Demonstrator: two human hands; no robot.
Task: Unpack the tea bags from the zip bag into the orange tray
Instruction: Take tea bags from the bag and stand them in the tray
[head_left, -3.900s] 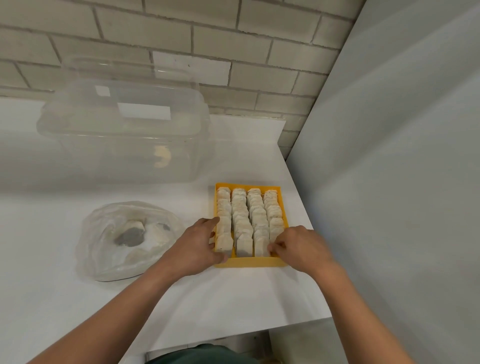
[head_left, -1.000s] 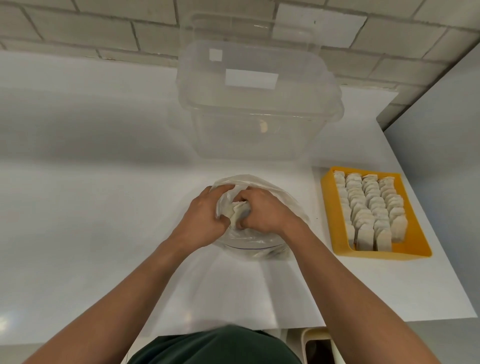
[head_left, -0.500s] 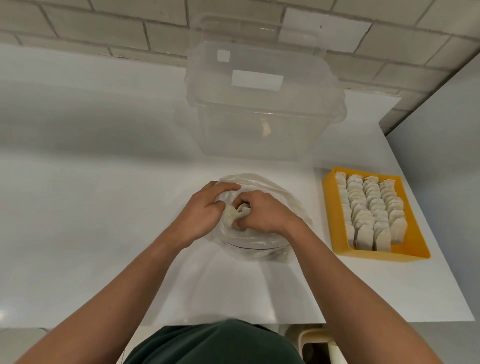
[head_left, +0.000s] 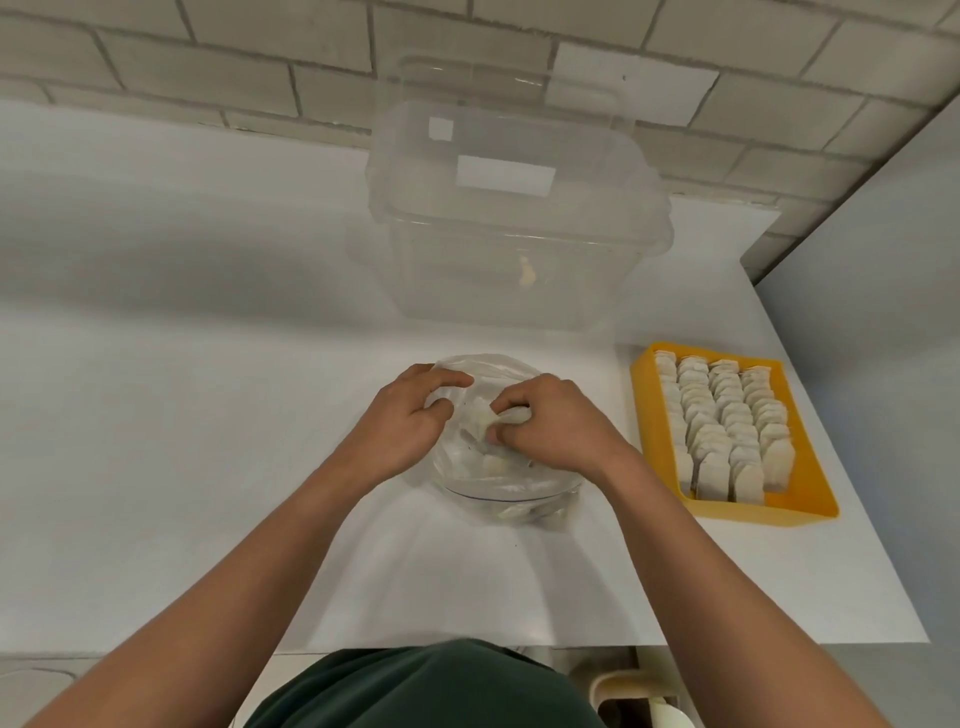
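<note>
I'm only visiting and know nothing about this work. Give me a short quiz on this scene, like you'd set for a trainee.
1. True or false: the orange tray lies to the right of the zip bag.
2. What do the fingers of the right hand pinch at the mouth of the zip bag? A: a tea bag. B: a spoon. C: nothing.
3. Fill in: the tea bags in the orange tray stand in ____ rows.

Key: 1 true; 2 A; 3 four.
</note>
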